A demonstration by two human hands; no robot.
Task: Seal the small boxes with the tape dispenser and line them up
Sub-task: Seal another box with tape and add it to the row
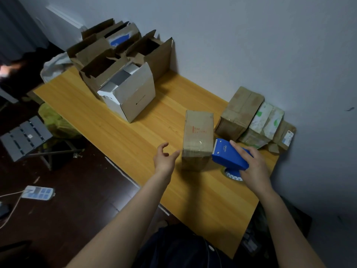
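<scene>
While right hand [255, 167] grips dispenser [228, 155], left hand [164, 157] released beside box [198, 136]; open cartons [119, 60] behind.

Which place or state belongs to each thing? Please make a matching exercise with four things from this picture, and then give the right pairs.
Things:
1. tape dispenser
2. white box
3. left hand
4. brown box

Places or states:
A. open, holding nothing
B. top flaps open, on the far left part of the table
C. gripped by the right hand
D. closed, between both hands

Pairs: 1-C, 2-B, 3-A, 4-D
</scene>
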